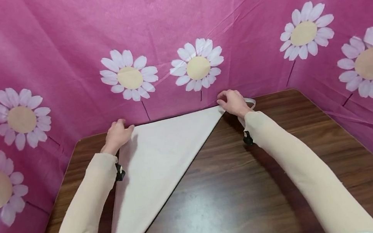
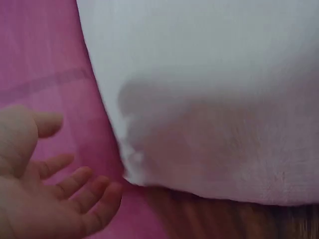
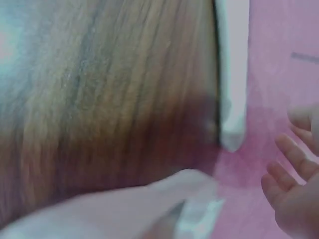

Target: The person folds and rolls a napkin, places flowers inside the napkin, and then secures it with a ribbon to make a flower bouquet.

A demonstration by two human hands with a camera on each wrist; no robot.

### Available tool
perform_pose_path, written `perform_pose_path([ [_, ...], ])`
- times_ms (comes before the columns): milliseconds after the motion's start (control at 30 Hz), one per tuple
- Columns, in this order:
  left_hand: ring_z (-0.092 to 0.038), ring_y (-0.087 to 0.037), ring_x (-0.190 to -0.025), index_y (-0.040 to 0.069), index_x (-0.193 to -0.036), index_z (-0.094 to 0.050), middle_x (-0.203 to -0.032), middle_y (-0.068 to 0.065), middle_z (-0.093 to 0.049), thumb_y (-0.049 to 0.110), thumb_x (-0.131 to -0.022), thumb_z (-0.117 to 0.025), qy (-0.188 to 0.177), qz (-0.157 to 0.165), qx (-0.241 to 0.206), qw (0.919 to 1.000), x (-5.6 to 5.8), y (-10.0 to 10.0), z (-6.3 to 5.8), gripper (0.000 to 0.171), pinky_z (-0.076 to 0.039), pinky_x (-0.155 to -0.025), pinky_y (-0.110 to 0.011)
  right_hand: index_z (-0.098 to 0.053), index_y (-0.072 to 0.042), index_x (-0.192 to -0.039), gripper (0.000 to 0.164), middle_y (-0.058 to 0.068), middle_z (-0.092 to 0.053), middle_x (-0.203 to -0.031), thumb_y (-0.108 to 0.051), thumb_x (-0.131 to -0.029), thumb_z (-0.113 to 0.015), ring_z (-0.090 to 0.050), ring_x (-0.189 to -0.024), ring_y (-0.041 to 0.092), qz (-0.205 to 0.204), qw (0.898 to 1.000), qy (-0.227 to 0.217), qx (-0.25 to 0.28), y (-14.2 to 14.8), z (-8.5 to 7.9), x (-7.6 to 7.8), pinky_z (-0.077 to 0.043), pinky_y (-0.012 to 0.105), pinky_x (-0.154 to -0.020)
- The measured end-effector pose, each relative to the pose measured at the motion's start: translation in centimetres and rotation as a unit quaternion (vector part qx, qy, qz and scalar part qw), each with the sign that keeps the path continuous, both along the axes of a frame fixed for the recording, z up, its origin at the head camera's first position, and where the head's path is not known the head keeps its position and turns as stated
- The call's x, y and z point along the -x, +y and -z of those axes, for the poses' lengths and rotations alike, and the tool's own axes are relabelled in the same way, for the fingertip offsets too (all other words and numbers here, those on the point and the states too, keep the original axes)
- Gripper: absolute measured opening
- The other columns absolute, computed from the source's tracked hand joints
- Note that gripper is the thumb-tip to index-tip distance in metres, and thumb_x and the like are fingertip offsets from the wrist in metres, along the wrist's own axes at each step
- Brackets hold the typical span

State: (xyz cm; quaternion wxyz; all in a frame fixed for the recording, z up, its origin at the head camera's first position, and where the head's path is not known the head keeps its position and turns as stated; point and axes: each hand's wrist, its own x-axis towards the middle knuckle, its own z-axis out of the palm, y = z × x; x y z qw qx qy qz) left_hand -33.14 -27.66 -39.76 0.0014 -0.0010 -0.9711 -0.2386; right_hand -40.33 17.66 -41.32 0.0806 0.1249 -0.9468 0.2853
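Observation:
A cream-white cloth [image 1: 160,158] lies as a long triangle on the brown table, its top edge along the table's far edge. Beside its upper left corner is my left hand [image 1: 116,136]; in the left wrist view the fingers [image 2: 87,194] are loosely bent, apart from the cloth [image 2: 209,55]. My right hand [image 1: 233,102] is at the upper right corner. In the right wrist view its relaxed fingers [image 3: 294,159] hold nothing and stand clear of the cloth's tip [image 3: 233,134]. A thin white strip [image 1: 250,101] loops behind the right wrist.
The wood-grain table [image 1: 237,188] stands against a pink curtain [image 1: 167,14] printed with white daisies, which hangs at the back and both sides. Pale material [image 3: 109,214], blurred, crosses the bottom of the right wrist view. Each wrist carries a small black device [image 1: 248,138].

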Motion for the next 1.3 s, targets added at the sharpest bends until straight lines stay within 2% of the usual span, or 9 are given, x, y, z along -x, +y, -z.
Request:
perform_pose_path([
  [133, -0.039, -0.047, -0.135, -0.008, -0.147, -0.041, -0.146, -0.032, -0.04, 0.031, -0.106, -0.052, 0.036, 0.114, 0.006, 0.9928, -2.3, 3.1, -1.0, 0.058, -0.03, -0.113, -0.059, -0.068, 0.002, -0.124, 0.033, 0.021, -0.066, -0.126, -0.017, -0.098, -0.064, -0.055, -0.124, 0.04, -0.089, 0.995, 0.011, -0.044, -1.2, -1.5, -2.1, -0.04, 0.051, -0.107],
  [233, -0.04, -0.049, -0.136, -0.007, -0.148, -0.041, -0.148, -0.034, -0.04, 0.03, -0.106, -0.054, 0.066, 0.196, 0.029, 0.9779, -5.0, 5.1, -1.2, 0.058, -0.03, -0.113, -0.06, -0.067, 0.003, -0.127, 0.036, 0.021, -0.064, -0.13, -0.017, -0.098, -0.065, -0.054, -0.128, 0.04, -0.158, 0.984, 0.03, -0.083, -2.2, -2.0, -4.5, -0.039, 0.052, -0.109],
  [300, -0.038, -0.05, -0.138, -0.007, -0.151, -0.038, -0.151, -0.034, -0.036, 0.031, -0.106, -0.054, 0.072, 0.237, 0.045, 0.9679, -7.2, 6.2, -1.2, 0.061, -0.03, -0.114, -0.06, -0.065, 0.004, -0.129, 0.038, 0.023, -0.061, -0.135, -0.018, -0.099, -0.065, -0.049, -0.133, 0.042, -0.2, 0.974, 0.041, -0.102, -2.8, -2.1, -6.3, -0.036, 0.053, -0.111],
  [467, -0.024, -0.049, -0.146, -0.003, -0.156, -0.03, -0.159, -0.032, -0.025, 0.038, -0.106, -0.051, 0.098, 0.291, 0.096, 0.9467, -12.3, 7.7, -0.8, 0.068, -0.031, -0.113, -0.06, -0.06, 0.004, -0.137, 0.044, 0.023, -0.048, -0.149, -0.022, -0.101, -0.064, -0.032, -0.144, 0.045, -0.276, 0.951, 0.07, -0.124, -4.6, -1.9, -10.2, -0.026, 0.054, -0.117],
  [633, -0.014, -0.045, -0.15, 0.0, -0.158, -0.027, -0.161, -0.029, -0.02, 0.041, -0.108, -0.045, 0.113, 0.315, 0.128, 0.9334, -15.7, 8.3, 0.3, 0.067, -0.032, -0.113, -0.058, -0.047, 0.0, -0.149, 0.054, 0.019, -0.029, -0.161, -0.032, -0.107, -0.053, -0.015, -0.151, 0.041, -0.323, 0.931, 0.052, -0.162, -6.4, -1.0, -13.3, -0.015, 0.057, -0.12],
  [733, -0.014, -0.046, -0.149, -0.001, -0.158, -0.028, -0.161, -0.03, -0.019, 0.04, -0.109, -0.043, 0.091, 0.325, 0.137, 0.9315, -16.9, 8.2, 1.3, 0.066, -0.03, -0.114, -0.059, -0.039, -0.001, -0.154, 0.06, 0.02, -0.025, -0.163, -0.038, -0.108, -0.048, -0.013, -0.151, 0.041, -0.332, 0.925, 0.036, -0.179, -7.6, -0.2, -14.6, -0.015, 0.058, -0.119],
  [833, -0.012, -0.047, -0.15, 0.0, -0.158, -0.028, -0.162, -0.029, -0.016, 0.041, -0.109, -0.041, 0.056, 0.328, 0.136, 0.933, -17.5, 7.8, 2.1, 0.065, -0.026, -0.115, -0.06, -0.034, 0.0, -0.156, 0.064, 0.021, -0.022, -0.164, -0.042, -0.108, -0.045, -0.013, -0.151, 0.042, -0.333, 0.924, 0.015, -0.188, -8.8, 0.5, -15.0, -0.016, 0.058, -0.119],
  [1133, -0.01, -0.047, -0.15, 0.0, -0.158, -0.028, -0.163, -0.028, -0.016, 0.038, -0.11, -0.04, 0.019, 0.331, 0.128, 0.9348, -18.0, 6.9, 3.2, 0.062, -0.019, -0.117, -0.061, -0.029, -0.004, -0.159, 0.068, 0.017, -0.015, -0.166, -0.048, -0.108, -0.04, -0.007, -0.153, 0.04, -0.332, 0.922, -0.059, -0.191, -11.7, 1.6, -14.2, -0.008, 0.059, -0.12],
  [1300, -0.007, -0.041, -0.152, 0.004, -0.16, -0.025, -0.165, -0.022, -0.013, 0.043, -0.11, -0.035, -0.006, 0.335, 0.12, 0.9344, -18.2, 6.7, 3.5, 0.064, -0.013, -0.119, -0.059, -0.026, -0.007, -0.16, 0.071, 0.013, -0.012, -0.167, -0.053, -0.107, -0.039, -0.004, -0.153, 0.037, -0.343, 0.913, -0.076, -0.208, -12.5, 1.5, -14.1, -0.005, 0.058, -0.121],
])
